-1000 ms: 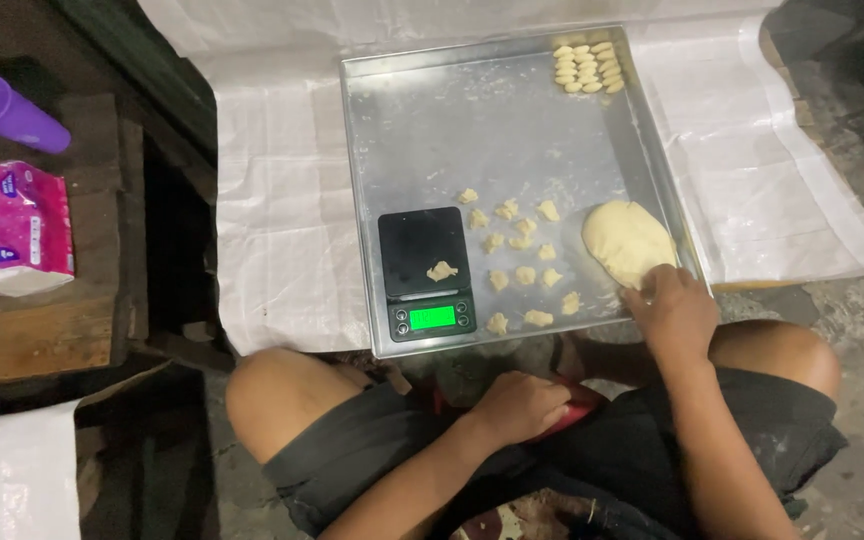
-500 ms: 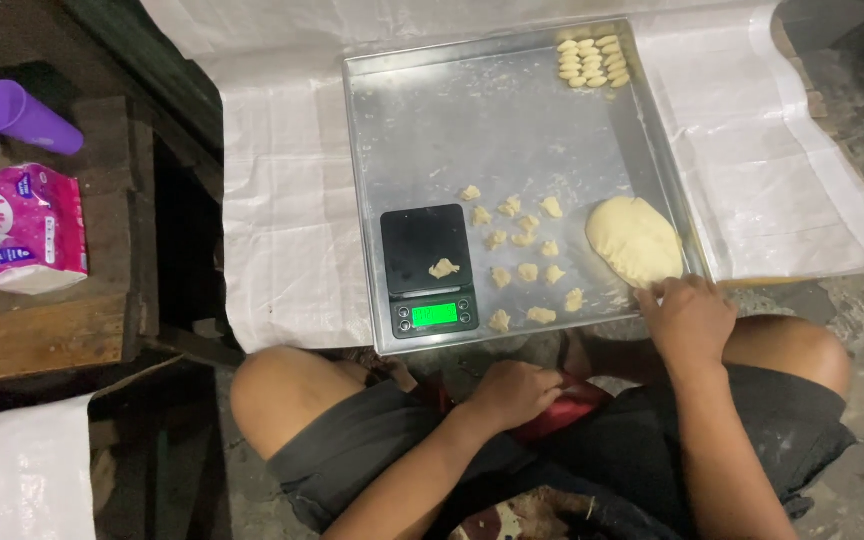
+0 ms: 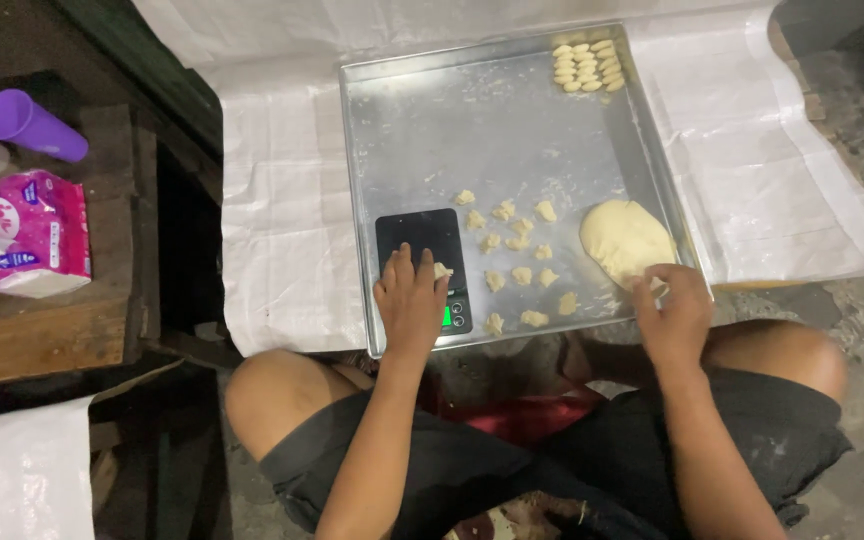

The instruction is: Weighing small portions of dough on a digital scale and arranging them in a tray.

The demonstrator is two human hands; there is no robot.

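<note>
White woven sheeting (image 3: 282,230) covers the floor in front of me, and a large square metal tray (image 3: 432,130) sits on it, just beyond my bent knees. My left hand (image 3: 410,300) lies flat on the black digital scale (image 3: 417,235) in the tray's near left corner, fingers spread loosely and holding nothing, its fingertips just beside a small dough piece (image 3: 443,270) resting on the scale's platform. The scale's green display (image 3: 447,317) peeks out at the right of my hand. My right hand (image 3: 674,312) is at the tray's near right edge, fingers curled narrow and pinching at the near edge of the big pale dough lump (image 3: 624,238); I cannot tell whether a bit is already pulled free. Between the scale and the lump lie scattered small dough pieces (image 3: 517,250), apart from one another on the bare metal. In the tray's far right corner, shaped dough pieces (image 3: 584,66) stand packed in neat rows, touching. Off to the left, on a wooden tabletop (image 3: 42,340), are a pink tissue pack (image 3: 40,235) and, farther away, a purple cup (image 3: 30,124) lying on its side.
</note>
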